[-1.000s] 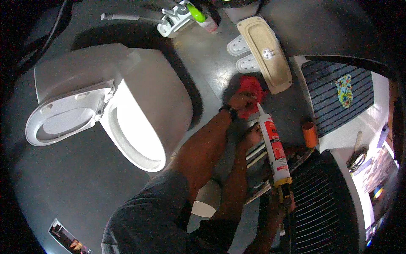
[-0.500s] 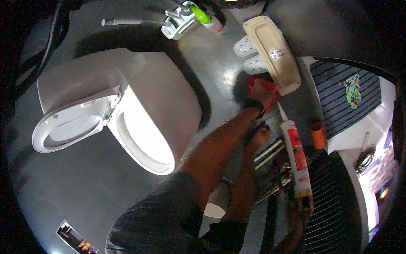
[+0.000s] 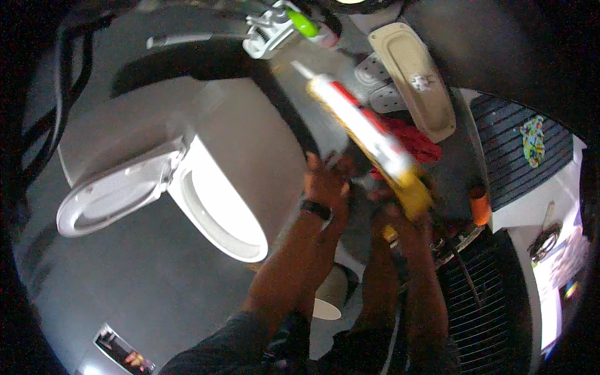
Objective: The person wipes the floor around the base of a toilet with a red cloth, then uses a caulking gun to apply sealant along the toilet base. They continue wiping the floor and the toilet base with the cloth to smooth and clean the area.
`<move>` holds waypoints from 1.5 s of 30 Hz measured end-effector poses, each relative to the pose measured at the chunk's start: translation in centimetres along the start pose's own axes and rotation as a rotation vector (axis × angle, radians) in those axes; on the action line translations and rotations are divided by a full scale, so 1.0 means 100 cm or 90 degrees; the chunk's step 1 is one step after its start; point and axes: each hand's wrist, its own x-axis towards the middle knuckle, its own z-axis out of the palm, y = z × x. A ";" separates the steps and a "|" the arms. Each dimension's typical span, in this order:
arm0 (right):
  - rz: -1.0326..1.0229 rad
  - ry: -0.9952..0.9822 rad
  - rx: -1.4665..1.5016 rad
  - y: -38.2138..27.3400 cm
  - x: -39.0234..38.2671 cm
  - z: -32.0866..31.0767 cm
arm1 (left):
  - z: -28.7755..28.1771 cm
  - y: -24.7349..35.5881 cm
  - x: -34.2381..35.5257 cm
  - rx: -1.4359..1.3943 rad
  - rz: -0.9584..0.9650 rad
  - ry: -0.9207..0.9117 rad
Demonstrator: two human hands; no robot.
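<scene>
With my right hand [image 3: 409,219] shut around its yellow rear end, I hold a caulking gun [image 3: 415,197] loaded with a white and red sealant cartridge [image 3: 369,131]. Its pale nozzle [image 3: 302,69] points up and left over the floor; motion blurs it. My left hand [image 3: 326,175], a dark band at the wrist, is held beside the toilet's right side, fingers apart and nothing seen in them. A red cloth [image 3: 419,142] lies crumpled on the floor, partly behind the cartridge. The toilet [image 3: 250,131] is on the left, its seat lid [image 3: 119,181] swung outward.
A beige oblong tray-like piece [image 3: 409,75] lies over grey clogs [image 3: 387,99]. Farther off are a white holder [image 3: 269,37] and a green-topped bottle [image 3: 303,24]. At right are an orange cup [image 3: 480,209], a ribbed dark mat [image 3: 500,137] and a black slatted rack [image 3: 487,294].
My left hand has let go of the red cloth and pulled back toward the toilet. The caulking gun in my right hand has swung up and left, its nozzle now farther away.
</scene>
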 end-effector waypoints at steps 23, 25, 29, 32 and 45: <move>0.053 -0.007 0.203 0.152 0.276 0.122 | -0.109 0.089 0.244 -0.316 0.104 0.359; 0.019 0.001 0.211 0.155 0.279 0.126 | -0.114 0.083 0.254 -0.336 0.127 0.346; -0.024 0.002 0.190 0.155 0.283 0.128 | -0.124 0.072 0.269 -0.319 0.081 0.342; -0.018 0.011 0.169 0.151 0.284 0.129 | -0.129 0.070 0.274 -0.365 0.096 0.277; -0.024 0.030 0.183 0.171 0.299 0.134 | -0.134 0.065 0.277 -0.352 0.061 0.279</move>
